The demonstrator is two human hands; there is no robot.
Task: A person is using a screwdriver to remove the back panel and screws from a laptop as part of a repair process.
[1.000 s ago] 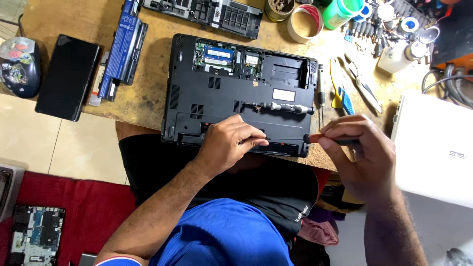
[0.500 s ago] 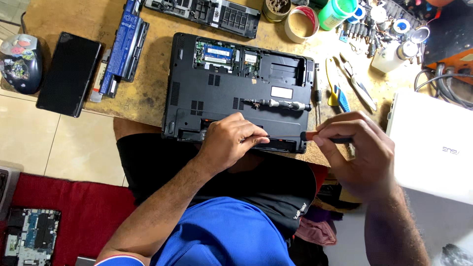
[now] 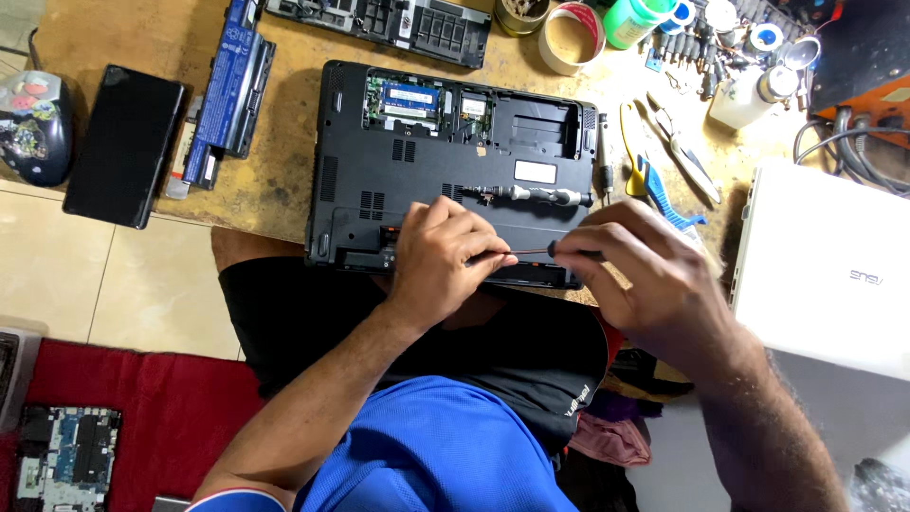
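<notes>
An upside-down black laptop (image 3: 445, 152) lies on the wooden bench with its memory bay uncovered. My left hand (image 3: 441, 256) rests on its near edge, fingers curled over the case around the tip of a thin screwdriver (image 3: 531, 252). My right hand (image 3: 640, 275) grips that screwdriver's black handle just off the laptop's near right corner, the shaft pointing left toward my left hand. A second grey screwdriver (image 3: 536, 195) lies loose on the laptop's base.
A laptop battery (image 3: 227, 90) and a black slab (image 3: 123, 142) lie left of the laptop. Tape roll (image 3: 569, 38), pliers (image 3: 678, 142), blue-handled cutters (image 3: 664, 194) and small parts crowd the right. A white laptop (image 3: 825, 265) sits at right, a circuit board (image 3: 62, 455) on red cloth.
My right hand has moved left, bringing the screwdriver's tip in under my left hand's fingers at the laptop's near edge. My left hand has stayed in place.
</notes>
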